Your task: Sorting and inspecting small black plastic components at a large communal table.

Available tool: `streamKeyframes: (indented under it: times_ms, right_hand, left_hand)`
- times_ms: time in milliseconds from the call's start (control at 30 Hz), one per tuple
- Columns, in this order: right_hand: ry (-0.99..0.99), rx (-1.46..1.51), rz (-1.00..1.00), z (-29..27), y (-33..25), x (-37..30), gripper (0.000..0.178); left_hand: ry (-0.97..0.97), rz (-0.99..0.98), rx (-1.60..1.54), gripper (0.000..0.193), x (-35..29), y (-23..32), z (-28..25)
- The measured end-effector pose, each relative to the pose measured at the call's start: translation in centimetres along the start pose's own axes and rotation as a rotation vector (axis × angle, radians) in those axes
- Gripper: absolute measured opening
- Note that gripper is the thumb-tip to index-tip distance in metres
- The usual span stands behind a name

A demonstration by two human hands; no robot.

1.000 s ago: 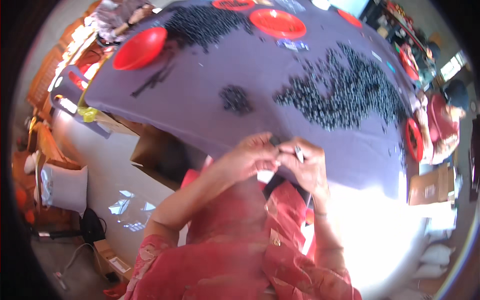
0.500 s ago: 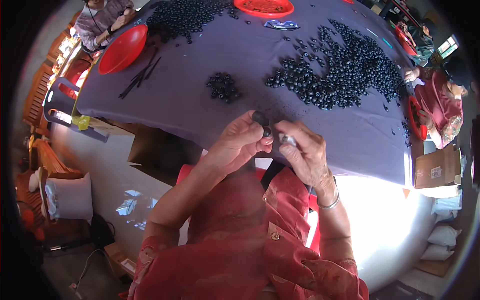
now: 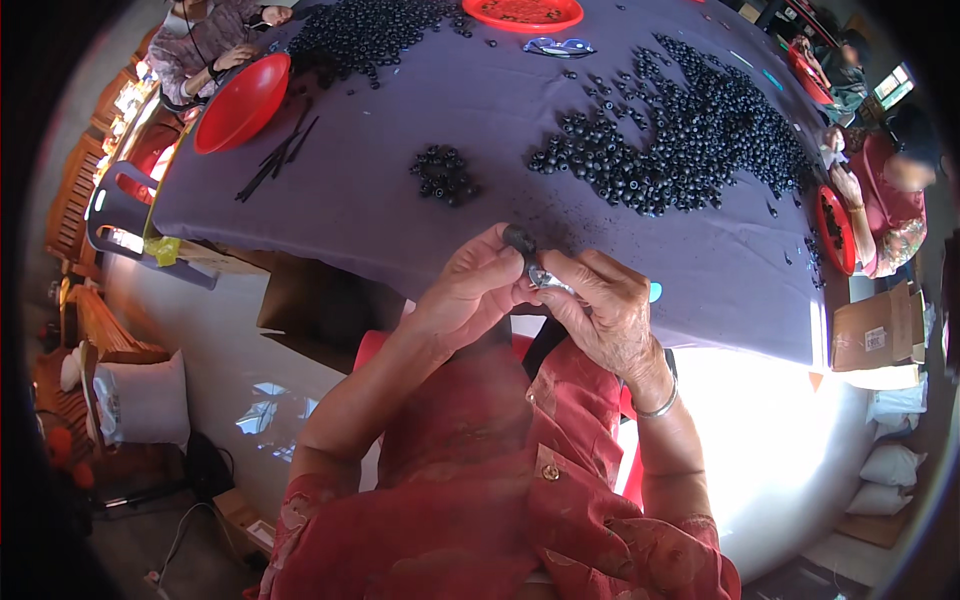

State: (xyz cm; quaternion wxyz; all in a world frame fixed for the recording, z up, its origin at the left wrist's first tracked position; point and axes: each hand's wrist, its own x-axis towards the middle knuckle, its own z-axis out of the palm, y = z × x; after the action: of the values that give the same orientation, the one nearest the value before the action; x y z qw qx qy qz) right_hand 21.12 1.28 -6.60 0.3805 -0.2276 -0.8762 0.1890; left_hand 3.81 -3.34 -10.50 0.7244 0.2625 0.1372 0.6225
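Note:
My left hand (image 3: 475, 285) is closed in a pinch above the near table edge, holding a small round black bead (image 3: 536, 271). Its index fingertip looks black, as if covered or stained. My right hand (image 3: 612, 312) is closed around a small pale, shiny tool (image 3: 550, 281), most of it hidden by the fingers. The tool's end meets the bead, and both hands come nearly together. Just beyond them on the purple cloth (image 3: 350, 210) lies a little cluster of black beads (image 3: 443, 176). A much larger pile of black beads (image 3: 690, 150) spreads to the right.
A red bowl (image 3: 243, 105) and thin black strips (image 3: 280, 160) lie at left. Farther off are another bead pile (image 3: 365, 35), eyeglasses (image 3: 558, 47) and a red tray (image 3: 525, 14). Several people sit around the table. Cardboard boxes (image 3: 875, 330) stand at the right.
My right hand has moved left toward my left hand, bringing the pale tool against the bead. The person at right has raised a hand.

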Motion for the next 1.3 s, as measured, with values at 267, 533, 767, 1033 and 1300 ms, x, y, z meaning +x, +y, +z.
streamKeyframes:
  times_ms: [267,533,767,1033,1300]
  right_hand:
    - [-0.024,0.022,0.053,0.0,-0.3,-0.3,0.027]
    - [0.048,0.143,0.268,0.5,0.5,0.8,0.020]
    - [-0.052,0.326,0.383,-0.5,0.8,0.4,0.023]
    - [-0.040,0.747,0.462,1.2,0.6,-0.1,0.009]
    - [-0.134,-0.217,0.435,0.7,7.4,4.1,0.018]
  left_hand:
    - [-0.017,0.016,0.008,0.004,-0.2,-0.5,-0.6]
    - [0.042,-0.109,0.167,0.008,-0.2,-2.3,-0.1]
    - [0.085,-0.085,0.024,0.006,0.3,-1.3,-1.1]
    - [-0.005,-0.182,0.028,0.014,0.0,-1.1,-1.5]
    - [0.520,0.149,1.261,0.011,0.7,3.5,-5.4]
